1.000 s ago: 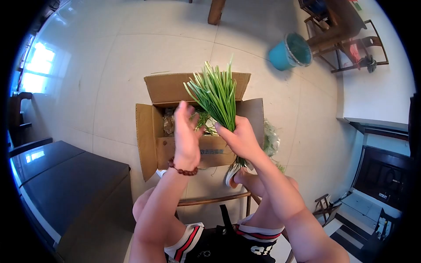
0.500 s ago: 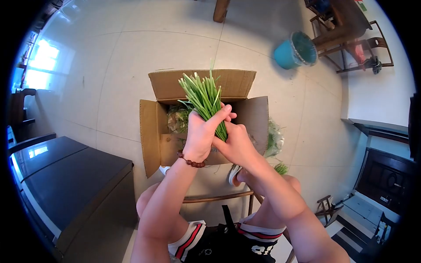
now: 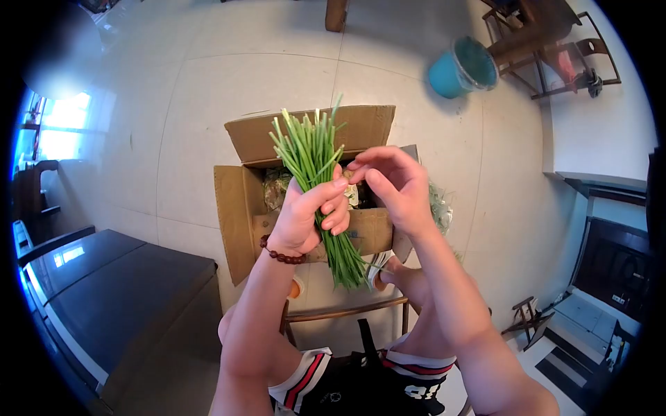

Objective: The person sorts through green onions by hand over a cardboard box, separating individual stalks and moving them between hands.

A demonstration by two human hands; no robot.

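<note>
My left hand (image 3: pixel 303 218), with a beaded bracelet (image 3: pixel 283 254) on its wrist, is wrapped around a bunch of green chives (image 3: pixel 309 149). The cut, paler ends fan out above the fist, and the long thin leaves hang below it toward my knees. To the right of the bunch, my right hand (image 3: pixel 402 188) is raised with its thumb and fingers apart and nothing held. Its fingertips come close to the left thumb; whether they touch a stalk is unclear. Under both hands stands an open cardboard box (image 3: pixel 236 225), with clear plastic wrapping (image 3: pixel 277 188) partly visible inside.
Beyond the box at the right stands a blue bucket (image 3: pixel 447 75) with a plastic liner, near a wooden chair (image 3: pixel 579 59). A dark cabinet (image 3: pixel 132 291) is close on my left. A clear plastic bag (image 3: pixel 440 208) lies against the box's right side.
My right hand has let go of the bunch and moved up and right, fingers spreading. My left hand keeps its hold, and the bunch's lower leaves now show beneath it.
</note>
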